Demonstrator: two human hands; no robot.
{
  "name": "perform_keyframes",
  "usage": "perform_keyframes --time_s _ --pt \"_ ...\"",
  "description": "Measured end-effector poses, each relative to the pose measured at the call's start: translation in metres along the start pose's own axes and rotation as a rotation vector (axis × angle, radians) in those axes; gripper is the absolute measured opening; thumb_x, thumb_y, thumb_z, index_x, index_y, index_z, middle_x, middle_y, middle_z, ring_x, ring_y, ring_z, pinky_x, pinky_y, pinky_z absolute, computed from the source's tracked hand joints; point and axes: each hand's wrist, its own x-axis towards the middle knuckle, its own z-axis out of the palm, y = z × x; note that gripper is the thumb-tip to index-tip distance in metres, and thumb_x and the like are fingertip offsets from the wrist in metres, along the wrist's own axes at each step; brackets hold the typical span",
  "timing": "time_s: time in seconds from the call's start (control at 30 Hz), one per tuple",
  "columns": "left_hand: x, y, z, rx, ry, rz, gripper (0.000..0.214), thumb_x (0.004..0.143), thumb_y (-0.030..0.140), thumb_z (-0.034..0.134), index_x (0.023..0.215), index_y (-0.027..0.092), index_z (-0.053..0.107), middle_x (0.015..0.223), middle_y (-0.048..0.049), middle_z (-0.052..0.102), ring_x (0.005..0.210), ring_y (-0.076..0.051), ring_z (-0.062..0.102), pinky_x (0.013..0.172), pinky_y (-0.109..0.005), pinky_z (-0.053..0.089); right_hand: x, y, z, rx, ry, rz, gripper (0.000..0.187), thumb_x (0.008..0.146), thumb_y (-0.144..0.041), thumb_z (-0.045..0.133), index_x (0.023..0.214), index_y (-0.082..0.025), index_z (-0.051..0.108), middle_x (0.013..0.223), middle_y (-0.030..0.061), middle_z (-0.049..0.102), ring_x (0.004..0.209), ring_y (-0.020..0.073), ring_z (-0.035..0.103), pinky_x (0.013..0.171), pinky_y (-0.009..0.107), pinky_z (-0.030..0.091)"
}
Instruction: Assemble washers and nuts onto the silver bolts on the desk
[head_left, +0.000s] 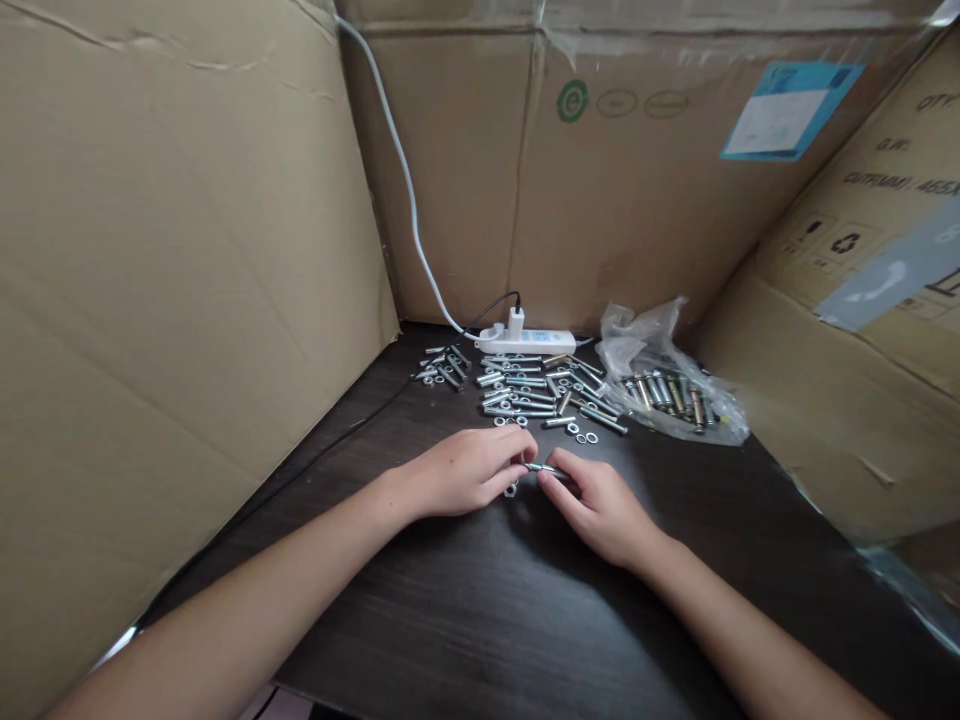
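Dark wood-grain worktop [465,600] lies between tall cardboard walls [187,250]. Both hands meet at its middle. The left hand [465,472] curls its fingers and pinches one end of a small metal bolt [546,468]. The right hand [600,505] closes its fingertips on the other end, so the bolt lies level just above the surface, apparently steadied by the grip at both ends. A small ring-shaped part [511,490] lies under the left fingers. Loose bolts [525,390] and washers [581,432] are spread just beyond, within easy reach. An open plastic bag [660,375] to the right holds more bolts. A white power strip [529,342] sits at the back.
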Motion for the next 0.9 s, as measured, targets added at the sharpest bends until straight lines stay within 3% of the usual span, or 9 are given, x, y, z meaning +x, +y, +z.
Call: perform_keyframes --time_s 0.27,0.77,0.9 --pt "0.0009 -0.0022 -0.0014 0.043 0.07 -0.066 0.013 0.089 0.031 0.05 0.094 0.019 0.048 0.089 -0.0016 0.056 0.077 -0.014 0.053 0.069 -0.026 0.041 -0.0016 -0.0005 -0.0021 0.01 0.003 0.001 0.03 0.092 -0.041 0.037 0.072 -0.02 0.046 0.059 -0.0016 0.05 0.055 0.0132 0.046 0.056 0.024 0.033" --pt "0.0013 -0.0017 0.0011 0.104 0.045 -0.001 0.01 0.09 0.025 0.047 0.095 0.018 0.052 0.093 -0.0022 0.057 0.082 -0.014 0.055 0.073 -0.025 0.042 -0.0013 -0.0011 0.0001 0.033 0.02 -0.014 0.029 0.092 -0.04 0.037 0.073 -0.02 0.045 0.06 -0.0017 0.05 0.055 0.0132 0.046 0.057 0.023 0.034" --pt "0.0015 -0.0012 0.0028 0.129 0.025 0.014 0.014 0.09 0.026 0.046 0.098 0.018 0.054 0.094 -0.0031 0.057 0.083 -0.015 0.056 0.074 -0.026 0.042 -0.0024 -0.0033 -0.0011 0.09 0.014 -0.008 0.023 0.092 -0.04 0.039 0.084 -0.021 0.049 0.065 -0.0011 0.056 0.057 0.0139 0.051 0.058 0.024 0.038"
